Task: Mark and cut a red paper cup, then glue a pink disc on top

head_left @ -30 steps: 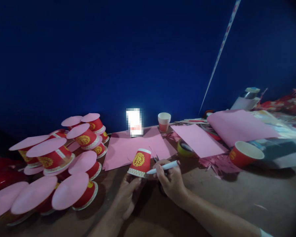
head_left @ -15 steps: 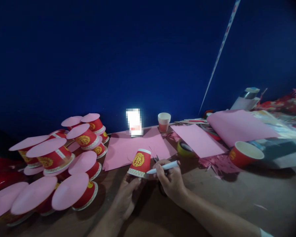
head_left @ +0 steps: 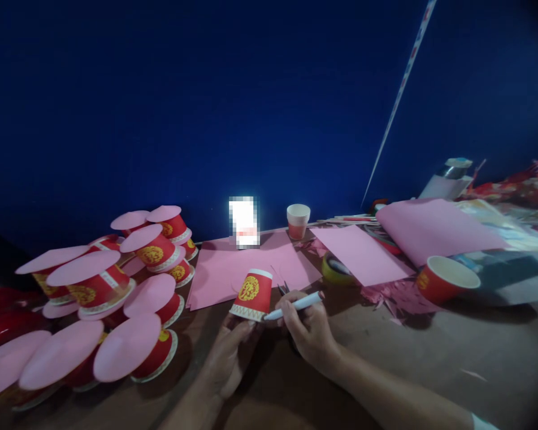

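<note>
red paper cup (head_left: 252,294), printed with a gold emblem, sits mouth-down and slightly tilted at the near edge of a pink sheet (head_left: 224,272) on the counter (head_left: 430,352). whether its rim rests on the counter is hard to tell. the left hand (head_left: 228,358) steadies it from below, with fingers (head_left: 241,327) pressed to the rim. the right hand (head_left: 311,334) pinches a white marker (head_left: 298,304) whose tip meets the cup's lower edge. the cup looks thin-walled and light, so it probably dents under a squeeze and tips easily; a hold low at the stiffer rolled rim seems safest. a pile of capped cups (head_left: 125,346) with pink discs crowds the left. dark scissors (head_left: 283,289) lie just behind the right hand. a yellow tape roll (head_left: 335,269) and an open red cup (head_left: 446,279) sit further right.
</note>
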A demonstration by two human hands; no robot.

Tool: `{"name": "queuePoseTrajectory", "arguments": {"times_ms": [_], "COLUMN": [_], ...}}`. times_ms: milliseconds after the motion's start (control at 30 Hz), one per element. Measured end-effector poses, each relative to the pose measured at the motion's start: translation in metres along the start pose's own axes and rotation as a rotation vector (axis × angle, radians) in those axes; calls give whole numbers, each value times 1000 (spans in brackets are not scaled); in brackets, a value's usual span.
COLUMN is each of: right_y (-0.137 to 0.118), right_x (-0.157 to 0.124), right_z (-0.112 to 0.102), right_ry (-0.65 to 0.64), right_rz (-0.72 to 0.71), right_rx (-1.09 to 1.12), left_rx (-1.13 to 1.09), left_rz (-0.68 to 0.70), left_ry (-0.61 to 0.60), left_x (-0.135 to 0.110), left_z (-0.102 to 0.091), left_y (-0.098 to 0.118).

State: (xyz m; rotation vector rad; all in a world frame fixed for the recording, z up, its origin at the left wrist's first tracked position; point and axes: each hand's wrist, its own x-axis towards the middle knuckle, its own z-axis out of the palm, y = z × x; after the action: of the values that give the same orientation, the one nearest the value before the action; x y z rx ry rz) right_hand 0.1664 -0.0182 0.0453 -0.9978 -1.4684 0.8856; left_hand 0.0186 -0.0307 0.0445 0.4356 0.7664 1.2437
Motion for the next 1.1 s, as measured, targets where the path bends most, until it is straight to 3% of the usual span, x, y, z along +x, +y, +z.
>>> {"name": "queuePoseTrajectory", "arguments": {"times_ms": [233,367,533,700,1100], "right_y": [5,1,-1,-1,6], "right_x": [4,9,8,6,12], "right_z": [-2,-3,-2,-2,-3], "right_ry": [159,108,-10,-42,13], "right_rz": [-97,-91,-80,-65,-66], "right_rx": [10,-59,-82,-141,-202], "left_rx": [-125,-199,-243,-269,7], "left_rz": [9,-45,-97,-102,32], "left_ry": [55,109,53,-2,-172], "left_x": [7,4,0,2,3], "left_z": [-12,-16,-15,-18,-5], "left_y": [0,3,7,6,-2]}}
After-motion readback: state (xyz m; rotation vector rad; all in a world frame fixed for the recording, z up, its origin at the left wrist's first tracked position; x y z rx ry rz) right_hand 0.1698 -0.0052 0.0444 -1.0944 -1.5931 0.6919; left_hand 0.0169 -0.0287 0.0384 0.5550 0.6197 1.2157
